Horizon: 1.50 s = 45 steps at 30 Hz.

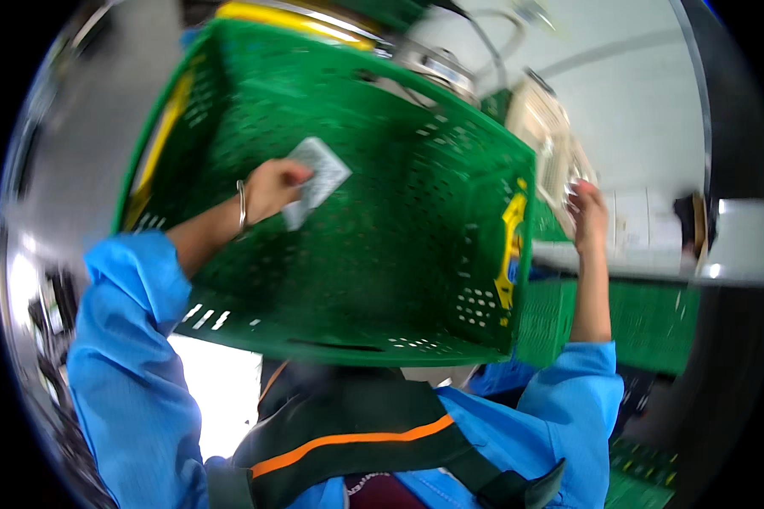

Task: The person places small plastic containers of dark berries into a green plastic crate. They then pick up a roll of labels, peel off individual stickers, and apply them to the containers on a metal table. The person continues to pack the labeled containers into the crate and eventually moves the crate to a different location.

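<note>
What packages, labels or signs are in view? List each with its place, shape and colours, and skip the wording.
Small packet: flat, rectangular, pale grey-white, held by the left hand inside the green crate.
Yellow tag: narrow upright strip on the crate's right end wall.
Pale box-like thing: cream, beyond the crate by the right hand; too blurred to tell more.
No screens show.

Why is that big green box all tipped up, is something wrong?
The green crate is tilted steeply, its open side facing the person. The left hand presses a small grey packet against its inside; the right hand is past its outer edge. Nothing looks spilled or broken.
</note>
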Each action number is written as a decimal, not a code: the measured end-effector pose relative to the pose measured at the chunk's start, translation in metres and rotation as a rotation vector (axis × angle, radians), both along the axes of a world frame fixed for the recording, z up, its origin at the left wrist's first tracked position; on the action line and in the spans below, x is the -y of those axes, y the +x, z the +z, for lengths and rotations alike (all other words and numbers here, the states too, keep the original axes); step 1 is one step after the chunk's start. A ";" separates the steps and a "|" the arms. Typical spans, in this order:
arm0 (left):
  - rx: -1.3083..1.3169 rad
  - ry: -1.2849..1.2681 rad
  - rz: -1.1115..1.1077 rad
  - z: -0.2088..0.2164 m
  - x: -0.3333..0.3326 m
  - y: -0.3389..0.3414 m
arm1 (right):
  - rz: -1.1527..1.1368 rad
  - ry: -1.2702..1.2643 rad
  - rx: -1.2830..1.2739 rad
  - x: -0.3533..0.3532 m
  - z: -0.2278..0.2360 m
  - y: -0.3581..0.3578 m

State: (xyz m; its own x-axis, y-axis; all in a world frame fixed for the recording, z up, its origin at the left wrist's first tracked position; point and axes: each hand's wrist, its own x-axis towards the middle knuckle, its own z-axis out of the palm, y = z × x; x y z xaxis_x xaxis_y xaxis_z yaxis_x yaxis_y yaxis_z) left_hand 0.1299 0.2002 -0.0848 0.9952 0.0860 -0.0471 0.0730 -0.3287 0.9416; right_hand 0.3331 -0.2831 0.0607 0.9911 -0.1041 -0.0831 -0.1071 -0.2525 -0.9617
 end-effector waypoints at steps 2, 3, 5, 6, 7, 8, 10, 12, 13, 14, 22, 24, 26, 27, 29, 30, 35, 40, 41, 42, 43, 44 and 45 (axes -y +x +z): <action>-0.175 0.541 0.099 -0.045 -0.025 -0.009 | 0.096 -0.047 -0.211 0.018 -0.050 0.007; -0.318 0.671 0.032 -0.046 -0.047 -0.021 | 0.165 -0.030 -0.339 0.015 -0.071 -0.005; -0.385 1.050 0.065 0.000 -0.066 -0.021 | 0.259 0.141 -0.421 -0.005 -0.107 -0.018; -0.449 1.278 0.050 0.031 -0.059 -0.008 | 0.293 0.268 -0.407 -0.011 -0.126 -0.012; -0.514 1.512 0.053 0.059 -0.048 0.000 | 0.278 0.386 -0.448 -0.028 -0.125 -0.009; -0.485 1.543 0.036 0.070 -0.052 -0.001 | 0.282 0.501 -0.458 -0.046 -0.125 -0.003; -0.356 1.480 -0.060 0.098 -0.066 0.014 | 0.362 0.635 -0.440 -0.083 -0.131 0.008; -0.157 1.255 -0.217 0.115 -0.035 0.034 | 0.419 0.643 -0.464 -0.102 -0.125 0.019; -0.052 1.177 -0.313 0.131 -0.009 0.050 | 0.418 0.588 -0.445 -0.107 -0.134 0.030; -0.036 1.083 -0.322 0.133 0.026 0.055 | 0.419 0.585 -0.414 -0.102 -0.138 0.035; -0.260 0.882 -0.255 0.174 0.114 0.019 | 0.536 0.753 -0.410 -0.107 -0.114 0.047; -0.294 0.864 -0.213 0.182 0.120 0.013 | 0.555 0.766 -0.443 -0.107 -0.108 0.057; -0.332 0.873 -0.158 0.191 0.126 0.002 | 0.595 0.742 -0.435 -0.105 -0.099 0.062; -0.344 0.860 -0.128 0.196 0.126 -0.006 | 0.600 0.723 -0.449 -0.106 -0.096 0.063; -0.369 0.832 -0.067 0.204 0.129 -0.022 | 0.613 0.683 -0.476 -0.107 -0.092 0.065; -0.384 0.847 -0.063 0.210 0.133 -0.027 | 0.598 0.670 -0.515 -0.107 -0.091 0.064; -0.400 0.837 0.062 0.221 0.142 -0.058 | 0.611 0.763 -0.614 -0.108 -0.100 0.063; -0.325 1.049 0.050 0.219 0.156 -0.086 | 0.630 0.830 -0.635 -0.106 -0.095 0.061; -0.294 1.123 0.030 0.217 0.160 -0.089 | 0.647 0.841 -0.660 -0.106 -0.098 0.063; -0.269 1.152 0.022 0.215 0.162 -0.090 | 0.662 0.855 -0.685 -0.107 -0.102 0.067; -0.275 1.111 0.048 0.213 0.163 -0.090 | 0.677 0.868 -0.709 -0.108 -0.105 0.071; -0.280 1.070 0.073 0.210 0.163 -0.091 | 0.688 0.898 -0.726 -0.108 -0.106 0.072; -0.285 1.028 0.098 0.207 0.164 -0.092 | 0.697 0.909 -0.723 -0.109 -0.107 0.072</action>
State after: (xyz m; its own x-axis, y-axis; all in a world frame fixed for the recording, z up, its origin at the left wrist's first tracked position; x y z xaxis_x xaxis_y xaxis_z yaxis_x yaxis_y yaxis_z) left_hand 0.0382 0.0358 0.1226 0.9455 0.2961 -0.1359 0.3159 -0.9351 0.1607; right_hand 0.4055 -0.1744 -0.0461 0.5201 0.7681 -0.3736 -0.7673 0.2280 -0.5993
